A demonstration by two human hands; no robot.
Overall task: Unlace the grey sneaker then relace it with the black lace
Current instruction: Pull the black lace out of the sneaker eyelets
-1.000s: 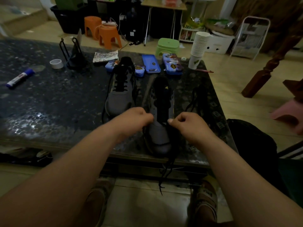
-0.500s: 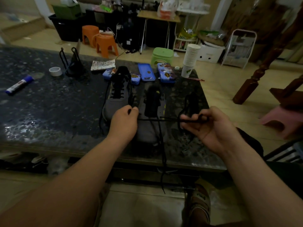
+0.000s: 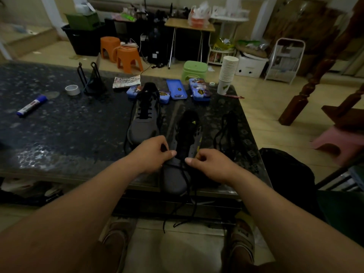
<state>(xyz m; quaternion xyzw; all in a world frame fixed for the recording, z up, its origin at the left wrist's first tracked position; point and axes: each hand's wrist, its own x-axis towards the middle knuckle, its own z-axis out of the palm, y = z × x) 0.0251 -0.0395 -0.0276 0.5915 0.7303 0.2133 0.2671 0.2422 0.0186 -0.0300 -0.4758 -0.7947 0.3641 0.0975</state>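
**Both hands pinch black lace over grey sneaker**

At frame centre, the grey sneaker [image 3: 174, 180] sits at the near edge of the dark table [image 3: 78, 134], a small yellow three-stripe logo on its black tongue. The left hand [image 3: 151, 154] and right hand [image 3: 210, 164], fingers curled, each pinch the black lace [image 3: 185, 176] over the forefoot. Lettering on the blue tins [image 3: 176, 89] in the upper centre is illegible.

Single head-worn wide-angle view, facing forward and down over bench [image 3: 59, 134] near edge, close above forearms; room behind visible.
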